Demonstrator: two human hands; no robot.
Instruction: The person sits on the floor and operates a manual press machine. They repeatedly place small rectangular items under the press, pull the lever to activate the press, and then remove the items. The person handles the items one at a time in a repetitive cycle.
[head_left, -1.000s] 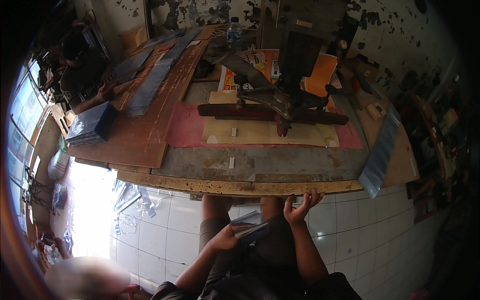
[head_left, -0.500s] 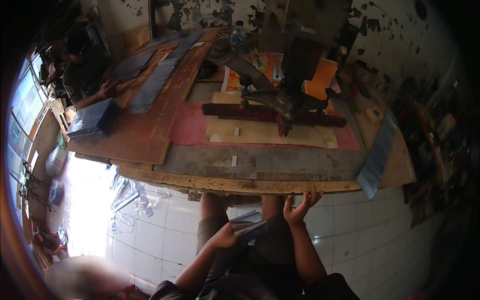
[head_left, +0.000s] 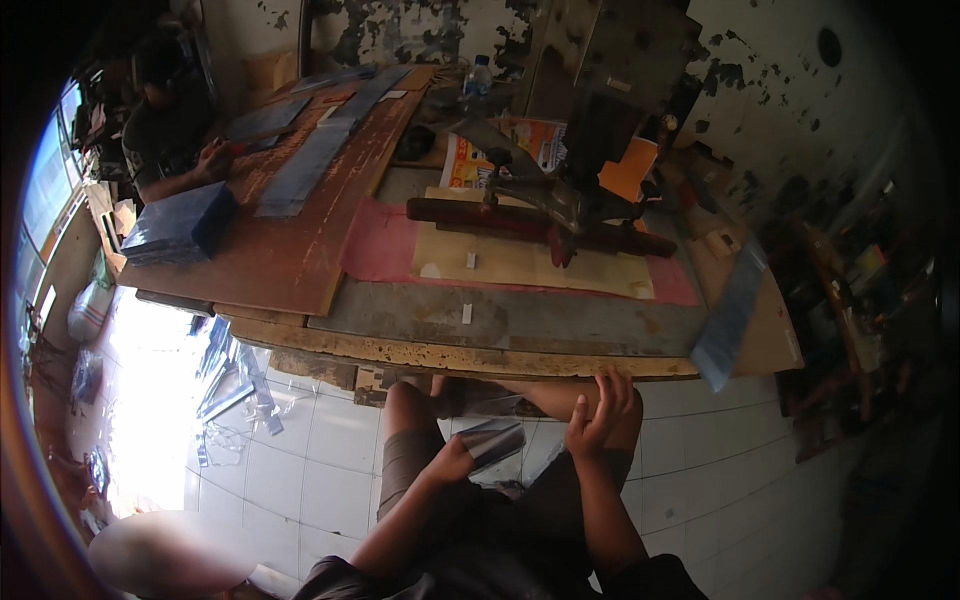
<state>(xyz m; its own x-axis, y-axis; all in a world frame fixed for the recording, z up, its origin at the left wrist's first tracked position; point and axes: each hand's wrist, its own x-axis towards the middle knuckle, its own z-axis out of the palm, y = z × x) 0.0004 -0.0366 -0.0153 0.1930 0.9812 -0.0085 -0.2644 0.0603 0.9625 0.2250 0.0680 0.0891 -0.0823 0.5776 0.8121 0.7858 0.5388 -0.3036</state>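
The person sits at the near edge of a low wooden counter (head_left: 460, 352), knees under it, both forearms coming in from the lower edge of the view. The left hand (head_left: 452, 462) has its grip closed around one end of a small stack of clear plastic sheets (head_left: 492, 442); the fingers wrap the left end and the stack sticks out to the right, over the lap, between the two knees. The right hand (head_left: 598, 415) is open, fingers spread and slightly curled, resting on or just above the right knee close under the counter's near edge; whether it touches the knee is hard to tell. It holds nothing and is just to the right of the plastic stack, apart from it.

On the counter, far from the hands, a dark cutting machine (head_left: 560, 205) stands on a pale board (head_left: 520, 265) laid over a pink sheet (head_left: 375, 245). A long bluish plastic strip (head_left: 732, 312) hangs over the right near corner of the counter. To the left, a broad brown plank (head_left: 290, 235) carries more grey strips, with a stack of clear sheets (head_left: 180, 225) at its left end. Another person (head_left: 165, 130) works at the far left. Loose clear scraps (head_left: 230, 385) lie on the white tiled floor (head_left: 330, 450) at the left.
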